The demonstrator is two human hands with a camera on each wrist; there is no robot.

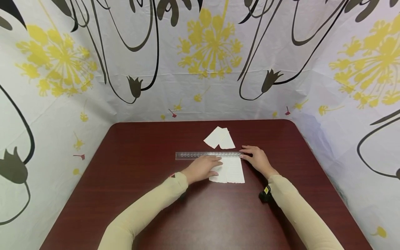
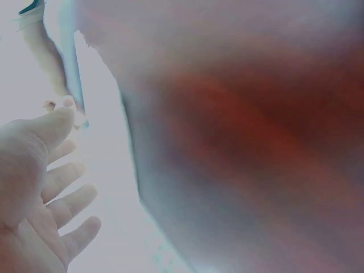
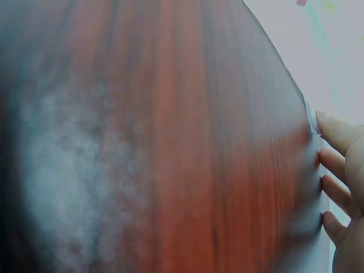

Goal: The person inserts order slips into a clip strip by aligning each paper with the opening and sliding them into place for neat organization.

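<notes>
A clear plastic ruler lies crosswise over the top edge of a white paper sheet, whose lower edge looks torn. My left hand rests on the paper with fingers stretched to the right, the upper ones along the ruler's lower edge. At the ruler's right end, my right hand pinches it between thumb and fingers. Part of the sheet is hidden under the left hand. In the left wrist view the left fingers appear spread; the right wrist view shows the right thumb near the ruler's tip.
Beyond the ruler, two smaller white paper pieces with ragged edges overlap on the dark red wooden table. A flower-patterned white cloth hangs behind and beside the table. A black device is strapped to the right wrist.
</notes>
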